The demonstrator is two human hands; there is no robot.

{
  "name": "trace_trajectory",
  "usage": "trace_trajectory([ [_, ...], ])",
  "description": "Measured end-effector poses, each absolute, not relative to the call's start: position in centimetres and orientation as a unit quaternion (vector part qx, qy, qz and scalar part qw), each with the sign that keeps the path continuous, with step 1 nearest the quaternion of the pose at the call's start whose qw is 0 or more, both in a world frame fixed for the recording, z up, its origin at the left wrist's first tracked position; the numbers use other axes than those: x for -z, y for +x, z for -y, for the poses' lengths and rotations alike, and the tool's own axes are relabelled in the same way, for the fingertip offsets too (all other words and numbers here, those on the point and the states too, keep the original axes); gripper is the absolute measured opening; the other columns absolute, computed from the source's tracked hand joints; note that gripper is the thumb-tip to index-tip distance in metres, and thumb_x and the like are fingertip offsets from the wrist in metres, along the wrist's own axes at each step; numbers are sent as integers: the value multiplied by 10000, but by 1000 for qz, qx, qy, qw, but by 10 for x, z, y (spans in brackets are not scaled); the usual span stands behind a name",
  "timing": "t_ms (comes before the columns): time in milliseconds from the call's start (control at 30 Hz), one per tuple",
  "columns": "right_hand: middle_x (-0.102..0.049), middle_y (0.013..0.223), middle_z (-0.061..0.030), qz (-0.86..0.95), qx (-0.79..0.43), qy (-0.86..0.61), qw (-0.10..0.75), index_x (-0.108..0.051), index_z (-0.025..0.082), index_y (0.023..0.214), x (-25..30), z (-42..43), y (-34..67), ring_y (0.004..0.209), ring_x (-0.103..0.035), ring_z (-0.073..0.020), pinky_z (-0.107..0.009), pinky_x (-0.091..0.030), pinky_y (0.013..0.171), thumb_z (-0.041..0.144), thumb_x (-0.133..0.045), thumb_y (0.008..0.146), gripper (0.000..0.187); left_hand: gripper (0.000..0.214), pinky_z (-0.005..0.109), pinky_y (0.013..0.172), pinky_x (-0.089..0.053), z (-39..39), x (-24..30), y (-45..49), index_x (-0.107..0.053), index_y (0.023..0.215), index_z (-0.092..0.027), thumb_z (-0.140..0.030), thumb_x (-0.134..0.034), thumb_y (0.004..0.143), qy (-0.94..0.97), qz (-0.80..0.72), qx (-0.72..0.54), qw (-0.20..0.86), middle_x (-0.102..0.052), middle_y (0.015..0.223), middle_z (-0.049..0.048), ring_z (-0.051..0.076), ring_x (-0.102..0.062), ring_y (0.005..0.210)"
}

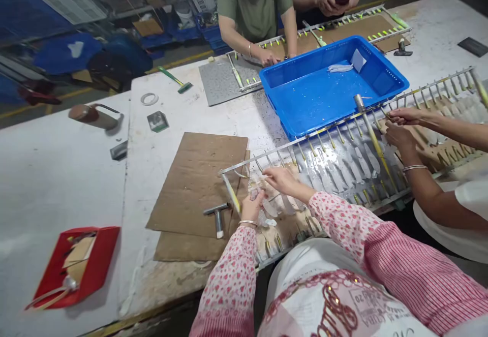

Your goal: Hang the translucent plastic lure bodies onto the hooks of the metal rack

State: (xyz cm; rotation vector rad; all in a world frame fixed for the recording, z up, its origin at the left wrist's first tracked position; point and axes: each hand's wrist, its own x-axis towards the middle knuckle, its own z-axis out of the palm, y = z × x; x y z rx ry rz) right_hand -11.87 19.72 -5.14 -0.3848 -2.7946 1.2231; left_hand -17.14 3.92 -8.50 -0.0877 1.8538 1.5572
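My left hand (252,208) is closed around a translucent whitish piece near the left end of a metal rack (263,150). My right hand (282,180) is just above and right of it, its fingertips drawn together by the rack's small pegs; what they pinch is too small to make out. Pale, blade-shaped pieces (337,179) hang in a row from the pegs along the rack. A crumpled translucent scrap (270,222) lies just below my left hand. Yellow-stained bars and pegs (231,192) make up the frame.
A blue tray (301,118) stands behind the rack. Brown cardboard (198,184) and a T-shaped metal tool (218,217) lie left. A red box (102,261), a mug (93,117) and a green brush (179,83) are farther left. A co-worker's hands (400,128) work at right; two people are opposite.
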Motion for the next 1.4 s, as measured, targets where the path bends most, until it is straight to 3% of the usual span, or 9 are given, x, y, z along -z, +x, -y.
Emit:
trace_trajectory([
  [100,-657,1079,-129,915,-386,-119,14,-646,151,1144,48,-204,-158,985,-613,-222,-323,-450,881,178,-602,874,274,614,239,458,-373,-41,87,-175,-649,793,-95,-603,-788,478,-14,-726,-591,352,-636,635,35,80,-431,468],
  [200,-677,890,-75,903,-406,-139,-7,-678,142,992,51,-207,-176,851,-631,-187,-278,-467,795,156,-614,841,164,602,238,456,-372,-41,90,-179,-656,796,-87,-602,-771,506,3,-737,-575,355,-644,641,46,88,-447,472],
  [367,-614,666,35,752,-627,-202,-23,-605,157,878,60,-213,-175,502,-556,-73,-163,-425,520,86,-559,790,122,574,226,465,-344,-42,96,-185,-670,830,-93,-582,-759,544,20,-742,-563,364,-672,687,59,79,-439,475],
  [500,-624,661,30,670,-712,-207,-41,-568,155,846,61,-215,-173,444,-529,-61,-138,-370,426,82,-548,762,113,559,226,472,-345,-49,93,-185,-676,837,-95,-560,-765,539,26,-736,-564,374,-677,697,61,76,-431,479],
  [900,-615,656,36,684,-700,-204,-32,-592,160,877,64,-214,-173,469,-546,-70,-142,-397,426,85,-551,777,132,418,244,516,-367,-48,83,-188,-707,855,-125,-469,-729,619,132,-763,-528,349,-642,682,37,127,-499,575],
  [1133,-667,729,-7,796,-561,-218,64,-647,155,1069,59,-198,-121,599,-609,-103,-203,-469,613,199,-513,905,215,305,247,488,-328,-43,84,-189,-652,694,-156,-460,-674,685,194,-778,-475,363,-490,531,-22,113,-402,480],
  [1200,-655,644,-10,838,-504,-210,-1,-681,138,940,67,-185,-86,563,-590,-111,-215,-458,612,238,-487,930,218,300,251,519,-348,-42,91,-187,-655,689,-161,-460,-674,683,196,-783,-474,352,-536,563,-1,132,-447,519],
  [1333,-607,489,-32,873,-397,-101,-264,-673,137,607,92,-149,-19,520,-580,-153,-235,-438,568,216,-631,800,213,289,269,599,-360,-42,106,-180,-653,714,-174,-462,-634,723,218,-817,-436,309,-605,645,40,169,-512,604],
  [1400,-659,565,-78,877,-373,-93,-288,-697,125,622,105,-131,-1,606,-626,-194,-254,-452,604,201,-680,741,143,278,278,629,-357,-44,110,-177,-647,737,-180,-456,-613,750,226,-831,-413,296,-627,684,55,184,-533,638],
])
